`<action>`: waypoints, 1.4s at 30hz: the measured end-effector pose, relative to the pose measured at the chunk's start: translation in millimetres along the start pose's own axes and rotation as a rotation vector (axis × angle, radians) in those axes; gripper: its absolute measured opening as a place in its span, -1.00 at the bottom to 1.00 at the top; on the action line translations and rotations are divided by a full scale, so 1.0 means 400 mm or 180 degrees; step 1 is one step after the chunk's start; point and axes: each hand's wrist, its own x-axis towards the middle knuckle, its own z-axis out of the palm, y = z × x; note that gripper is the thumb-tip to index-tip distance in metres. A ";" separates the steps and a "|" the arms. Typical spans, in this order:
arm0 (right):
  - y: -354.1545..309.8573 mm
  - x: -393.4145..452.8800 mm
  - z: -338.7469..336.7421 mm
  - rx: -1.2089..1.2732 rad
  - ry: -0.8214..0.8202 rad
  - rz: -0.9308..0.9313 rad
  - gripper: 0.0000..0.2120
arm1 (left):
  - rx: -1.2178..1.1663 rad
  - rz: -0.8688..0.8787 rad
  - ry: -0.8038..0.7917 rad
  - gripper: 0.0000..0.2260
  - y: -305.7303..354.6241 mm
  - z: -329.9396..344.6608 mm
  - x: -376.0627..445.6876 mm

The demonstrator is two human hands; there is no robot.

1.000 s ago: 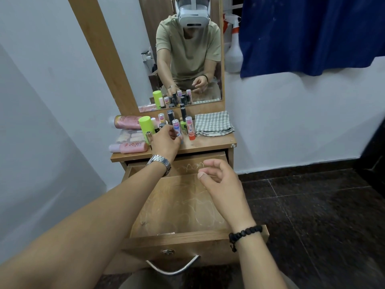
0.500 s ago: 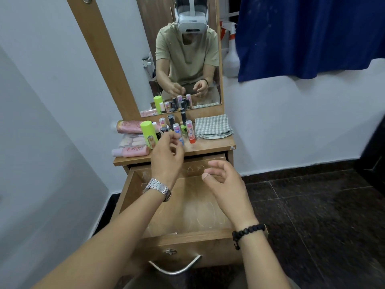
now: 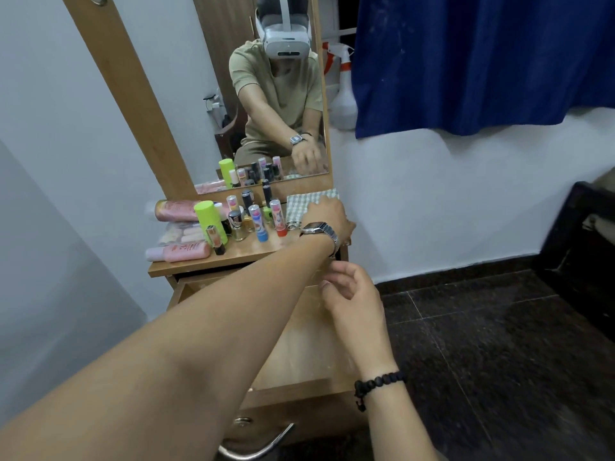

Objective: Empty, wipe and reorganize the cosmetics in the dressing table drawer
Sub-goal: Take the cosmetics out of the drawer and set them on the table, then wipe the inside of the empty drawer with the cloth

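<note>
The wooden drawer [image 3: 299, 347] is pulled out and its bottom is bare. On the dressing table top [image 3: 253, 252] stand several cosmetics: a lime green bottle [image 3: 208, 217], small tubes with a blue base [image 3: 259, 224] and a red base [image 3: 279, 218], and pink tubes [image 3: 186, 251] lying at the left. A green checked cloth [image 3: 299, 202] lies folded at the right end. My left hand [image 3: 327, 216] reaches across and rests on that cloth; its fingers are hidden. My right hand [image 3: 349, 287] hovers over the drawer's back right corner, fingers loosely curled, holding nothing.
A tall mirror [image 3: 266, 111] rises behind the table. A white spray bottle [image 3: 344, 104] and a blue curtain [image 3: 482, 61] hang at the right. Dark furniture [image 3: 582, 247] stands at the far right on the dark tiled floor. The drawer handle [image 3: 256, 449] is near me.
My left hand has left the small bottles at the middle of the table top and swung right onto the checked cloth. My right hand stayed above the drawer.
</note>
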 end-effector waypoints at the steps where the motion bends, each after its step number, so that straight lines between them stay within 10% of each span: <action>1: 0.003 0.004 -0.003 0.0072 0.0082 0.0001 -0.75 | 0.0074 -0.0007 0.0059 -0.71 0.004 -0.001 0.006; 17: -0.004 0.009 -0.043 0.2985 0.0558 0.0608 -0.66 | -0.0689 0.1686 0.0263 -0.88 -0.001 -0.114 -0.405; 26: -0.033 -0.055 0.058 0.0041 -0.0255 -0.0234 -0.59 | -0.0351 0.0625 -0.0653 -0.75 -0.369 -0.156 -0.695; 33: 0.009 -0.030 0.199 -0.4058 -0.3086 0.0330 -0.40 | -0.0266 0.0192 -0.0897 -0.82 -0.447 -0.175 -0.762; 42: 0.115 0.061 0.315 -0.5150 -0.2779 -0.0374 -0.19 | -0.0213 0.0302 -0.1084 -0.81 -0.442 -0.181 -0.739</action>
